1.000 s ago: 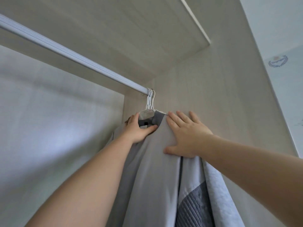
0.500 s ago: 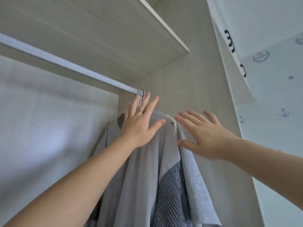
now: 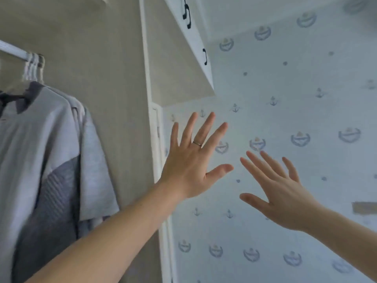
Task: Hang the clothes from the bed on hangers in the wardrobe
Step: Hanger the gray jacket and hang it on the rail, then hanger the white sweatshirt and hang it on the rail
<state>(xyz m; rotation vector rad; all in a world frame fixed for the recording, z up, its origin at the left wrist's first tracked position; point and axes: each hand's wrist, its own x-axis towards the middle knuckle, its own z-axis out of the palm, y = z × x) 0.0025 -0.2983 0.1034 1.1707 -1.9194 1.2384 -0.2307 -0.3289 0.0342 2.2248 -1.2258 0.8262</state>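
I read no legible text, label or number; the wallpaper (image 3: 306, 88) bears only anchor and crest emblems.

Soft, cool daylight, source probably off-frame to the right; pale blue anchor-print wallpaper (image 3: 285, 111) brightest. Beige wood-grain wardrobe side panel (image 3: 114, 78) dimmer, in flat shade. Motion blur smears grey short-sleeved shirts (image 3: 40, 150) at left edge. Wide-angle lens bends verticals toward frame edges.

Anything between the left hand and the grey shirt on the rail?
Nothing visible. The left hand is open, empty, in front of the wardrobe's white edge; the grey shirt hangs from the rail to its left, only air between.
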